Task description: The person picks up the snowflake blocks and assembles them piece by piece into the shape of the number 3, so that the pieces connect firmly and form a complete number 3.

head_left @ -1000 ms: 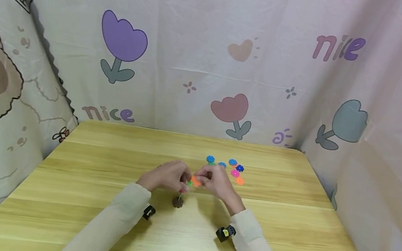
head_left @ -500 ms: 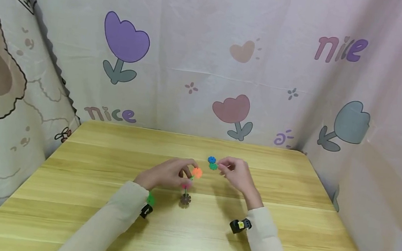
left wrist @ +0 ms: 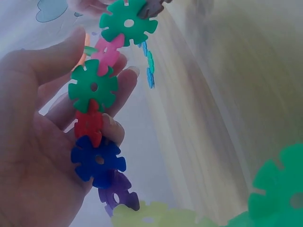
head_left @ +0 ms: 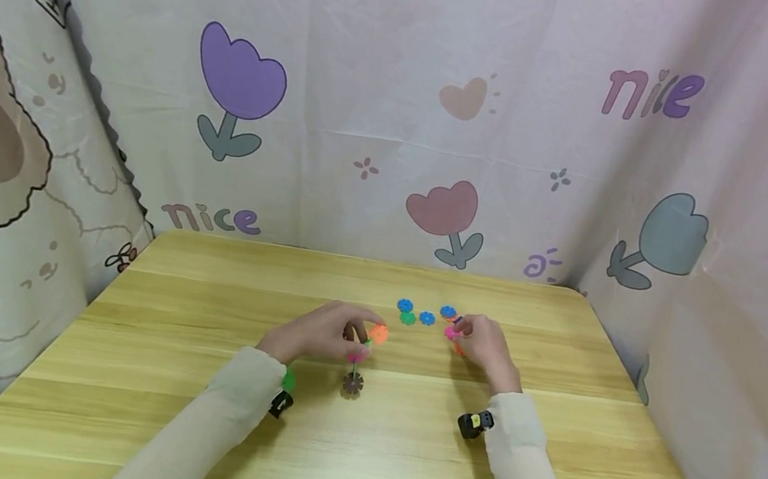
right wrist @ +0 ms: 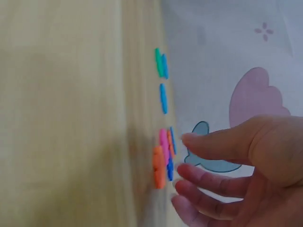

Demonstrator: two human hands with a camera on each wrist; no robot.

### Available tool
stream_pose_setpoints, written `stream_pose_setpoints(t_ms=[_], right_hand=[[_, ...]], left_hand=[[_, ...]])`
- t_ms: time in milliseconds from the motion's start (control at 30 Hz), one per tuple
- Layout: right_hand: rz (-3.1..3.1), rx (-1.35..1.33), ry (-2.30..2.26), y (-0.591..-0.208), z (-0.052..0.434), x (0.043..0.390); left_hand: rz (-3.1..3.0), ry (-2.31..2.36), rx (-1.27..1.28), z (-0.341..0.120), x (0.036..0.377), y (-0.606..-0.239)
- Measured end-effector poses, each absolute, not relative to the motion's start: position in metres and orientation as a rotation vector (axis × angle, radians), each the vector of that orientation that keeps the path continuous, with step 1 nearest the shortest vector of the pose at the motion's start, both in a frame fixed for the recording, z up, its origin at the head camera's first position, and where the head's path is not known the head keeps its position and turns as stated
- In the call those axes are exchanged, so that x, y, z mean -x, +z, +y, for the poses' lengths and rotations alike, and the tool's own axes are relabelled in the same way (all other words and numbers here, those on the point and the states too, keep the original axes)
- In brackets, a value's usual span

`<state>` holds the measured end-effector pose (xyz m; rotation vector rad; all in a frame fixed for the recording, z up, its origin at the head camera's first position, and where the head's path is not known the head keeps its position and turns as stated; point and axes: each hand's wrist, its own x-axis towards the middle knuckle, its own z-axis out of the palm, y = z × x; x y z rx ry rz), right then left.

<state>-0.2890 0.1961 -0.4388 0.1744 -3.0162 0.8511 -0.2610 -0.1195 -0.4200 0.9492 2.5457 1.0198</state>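
left hand: fingers curled round a chain of interlocked plastic flower-shaped discs, held upright above the wooden table | right hand: fingers loosely spread, holding nothing, tips just beside loose pink plastic disc and orange plastic disc on the table

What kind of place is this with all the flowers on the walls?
Probably a small play or craft corner, not a kitchen or workshop. A wooden table stands walled in by cartoon cloth printed with tulips and "nice". On it lie bright plastic snowflake pieces, and the left hand holds a chain of joined pieces.
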Motion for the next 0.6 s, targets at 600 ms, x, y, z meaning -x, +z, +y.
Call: stream_pose_setpoints(t_ms=[600], right_hand=[[-3.043,-0.159,0.846,-0.451,0.2,0.289]], left_hand=[[2.542,0.964,-1.033,-0.115,0.259,-0.425]])
